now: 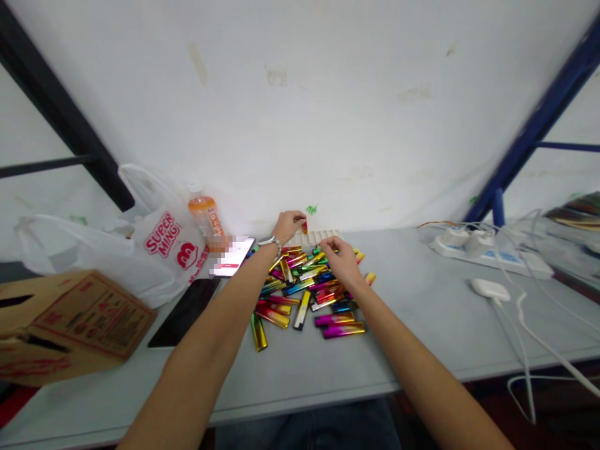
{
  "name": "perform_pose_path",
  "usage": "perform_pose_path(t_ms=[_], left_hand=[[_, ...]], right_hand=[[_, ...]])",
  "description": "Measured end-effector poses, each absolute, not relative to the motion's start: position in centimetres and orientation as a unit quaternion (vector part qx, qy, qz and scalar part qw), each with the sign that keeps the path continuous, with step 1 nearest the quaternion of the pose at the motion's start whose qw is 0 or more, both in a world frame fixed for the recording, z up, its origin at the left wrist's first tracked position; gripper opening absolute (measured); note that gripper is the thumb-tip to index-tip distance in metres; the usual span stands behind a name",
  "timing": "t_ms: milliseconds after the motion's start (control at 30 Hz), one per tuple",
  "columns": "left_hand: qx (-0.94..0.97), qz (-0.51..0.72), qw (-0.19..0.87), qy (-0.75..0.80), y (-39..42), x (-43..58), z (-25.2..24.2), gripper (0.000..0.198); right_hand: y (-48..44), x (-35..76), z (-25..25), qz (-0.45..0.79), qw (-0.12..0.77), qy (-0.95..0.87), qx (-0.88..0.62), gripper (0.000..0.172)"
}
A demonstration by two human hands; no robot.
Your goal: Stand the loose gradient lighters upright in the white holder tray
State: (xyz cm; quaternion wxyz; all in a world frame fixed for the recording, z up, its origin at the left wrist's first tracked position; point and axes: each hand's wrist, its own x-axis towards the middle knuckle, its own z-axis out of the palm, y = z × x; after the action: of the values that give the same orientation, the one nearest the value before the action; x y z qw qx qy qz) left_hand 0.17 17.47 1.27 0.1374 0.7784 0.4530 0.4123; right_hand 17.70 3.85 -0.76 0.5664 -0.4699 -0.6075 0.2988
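My left hand (287, 226), wearing a bracelet, pinches a red-and-gold lighter (304, 227) upright at the back of a white slotted tray (323, 236) near the wall. Over the right part of a pile of shiny multicoloured lighters (302, 275), my right hand (342, 257) is closed, thumb and fingers drawn together. What they hold, if anything, is hard to make out. Toward me lie a yellow-and-white lighter (302, 310) and a magenta lighter (344, 330). The tray's front edge is partly hidden by the pile and my hands.
On the left are a cardboard box (84, 325), a white plastic bag (154, 244), an orange drink bottle (205, 215), a lit phone (237, 256) and a dark tablet (182, 315). A power strip (515, 262) and white charger (490, 289) with cables lie on the right.
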Motion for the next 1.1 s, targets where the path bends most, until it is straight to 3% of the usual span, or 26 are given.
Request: perform_pose_path(t_ms=[133, 267, 467, 600, 767, 900, 1000, 1100], left_hand=[[0.818, 0.330, -0.004, 0.470, 16.7, 0.3, 1.1, 0.032], [0.825, 0.261, -0.094, 0.493, 15.3, 0.7, 1.3, 0.042], [0.833, 0.198, -0.113, 0.504, 13.6, 0.6, 1.6, 0.053], [0.838, 0.175, -0.106, 0.506, 13.5, 0.2, 1.1, 0.061], [0.812, 0.290, -0.050, 0.504, 13.2, -0.4, 0.7, 0.066], [0.748, 0.448, 0.011, 0.490, 11.0, -1.3, 0.6, 0.048], [0.716, 0.494, 0.045, 0.490, 8.2, -2.2, 0.6, 0.035], [0.693, 0.525, 0.080, 0.488, 5.7, -2.6, 0.6, 0.030]], right_hand=[[4.2, 18.2, -0.9, 0.273, 0.561, -0.608, -0.492, 0.019], [4.7, 18.6, -1.3, 0.240, 0.497, -0.647, -0.527, 0.021], [4.9, 18.9, -0.8, 0.120, 0.289, -0.753, -0.579, 0.029], [5.1, 18.8, 1.0, 0.033, 0.150, -0.835, -0.528, 0.035], [6.4, 18.0, 3.3, -0.025, 0.044, -0.893, -0.446, 0.034], [7.4, 17.3, 3.7, -0.065, 0.015, -0.913, -0.403, 0.029], [7.9, 17.3, 3.6, -0.066, 0.028, -0.920, -0.386, 0.027], [7.9, 17.5, 3.5, 0.002, 0.113, -0.903, -0.415, 0.022]])
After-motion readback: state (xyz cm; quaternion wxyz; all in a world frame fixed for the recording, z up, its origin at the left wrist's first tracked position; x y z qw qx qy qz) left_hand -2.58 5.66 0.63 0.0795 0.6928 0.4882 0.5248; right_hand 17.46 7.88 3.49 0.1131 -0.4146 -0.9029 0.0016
